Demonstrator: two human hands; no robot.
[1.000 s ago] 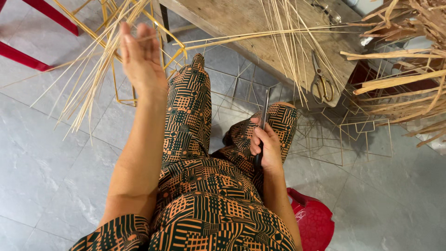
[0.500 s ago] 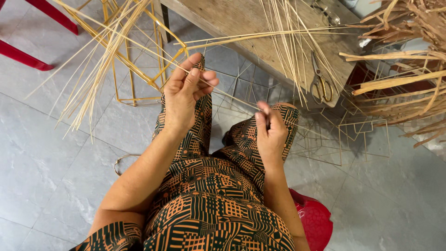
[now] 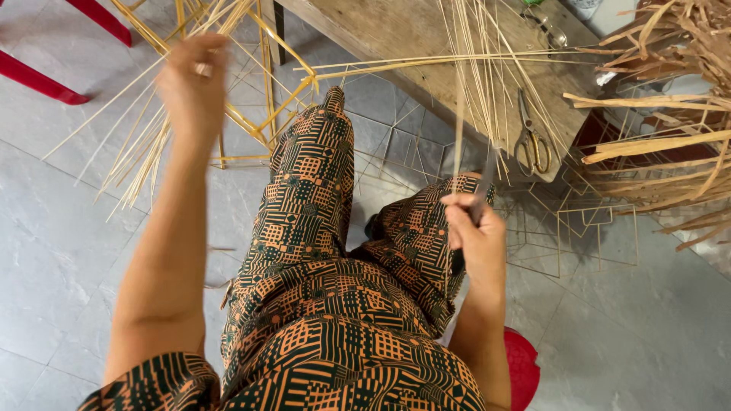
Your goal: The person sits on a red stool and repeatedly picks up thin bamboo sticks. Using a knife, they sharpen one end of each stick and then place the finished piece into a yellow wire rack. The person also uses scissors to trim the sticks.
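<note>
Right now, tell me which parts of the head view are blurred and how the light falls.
Head view: the left hand is smeared by motion blur, its fingers indistinct; the right hand and the patterned trousers are sharp. Light is soft and even, with only faint shadows on the grey floor tiles. The straight wooden bench edge bows slightly, hinting at wide-angle distortion.

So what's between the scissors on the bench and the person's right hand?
In the head view, thin pale strips hang between the scissors and the right hand.
</note>
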